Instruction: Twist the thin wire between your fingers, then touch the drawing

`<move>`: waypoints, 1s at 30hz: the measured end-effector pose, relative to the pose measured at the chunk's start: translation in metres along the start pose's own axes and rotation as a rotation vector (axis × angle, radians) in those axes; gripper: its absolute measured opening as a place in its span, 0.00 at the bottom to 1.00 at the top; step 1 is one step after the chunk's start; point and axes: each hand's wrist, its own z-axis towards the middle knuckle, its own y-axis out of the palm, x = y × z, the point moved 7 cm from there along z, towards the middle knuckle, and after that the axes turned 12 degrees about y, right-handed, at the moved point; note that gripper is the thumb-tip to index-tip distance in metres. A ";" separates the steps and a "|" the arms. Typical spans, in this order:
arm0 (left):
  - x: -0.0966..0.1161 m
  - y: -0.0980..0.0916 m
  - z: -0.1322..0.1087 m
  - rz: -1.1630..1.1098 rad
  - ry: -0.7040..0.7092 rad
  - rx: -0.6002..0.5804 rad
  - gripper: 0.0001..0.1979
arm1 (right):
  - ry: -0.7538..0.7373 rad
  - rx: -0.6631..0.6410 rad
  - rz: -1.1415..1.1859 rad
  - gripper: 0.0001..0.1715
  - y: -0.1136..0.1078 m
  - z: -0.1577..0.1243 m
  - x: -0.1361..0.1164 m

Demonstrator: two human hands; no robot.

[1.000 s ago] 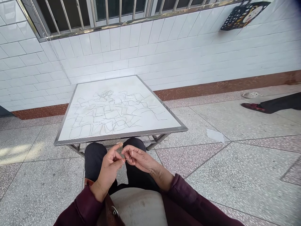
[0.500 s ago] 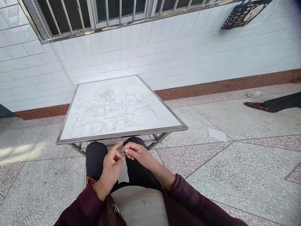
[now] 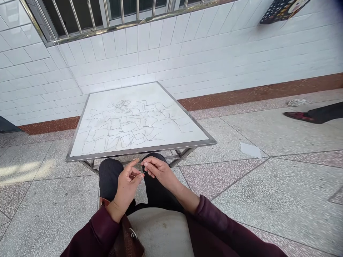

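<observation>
Above my lap, between my knees, both hands meet just in front of the table's near edge. My left hand [image 3: 127,185] pinches a thin wire [image 3: 142,172] between thumb and fingers. My right hand [image 3: 158,172] grips the same wire close by, its fingers curled. Much of the wire is hidden by the fingers. On the white table [image 3: 88,102], which has a grey metal rim, lie several thin bent wires [image 3: 131,125], spread out in zigzag shapes, with a denser tangle near the back.
A tiled wall [image 3: 171,53] with a barred window rises behind the table. At the right are a person's shoe [image 3: 298,116], a coil [image 3: 298,102] and a white sheet [image 3: 250,150] on the floor. A patterned bag [image 3: 281,10] hangs top right.
The view has shifted slightly. Both hands stay close together on the wire, and the fingers of my right hand have moved a little beside my left.
</observation>
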 end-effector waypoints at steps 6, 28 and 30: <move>0.003 0.002 0.001 -0.085 -0.041 -0.056 0.24 | 0.036 0.005 0.008 0.17 -0.002 0.001 -0.002; -0.003 -0.003 0.007 -0.202 -0.161 0.117 0.26 | 0.103 -0.013 0.137 0.22 -0.006 0.005 0.001; -0.005 -0.005 0.008 -0.187 -0.141 0.160 0.27 | 0.099 -0.026 0.136 0.22 -0.004 0.005 0.005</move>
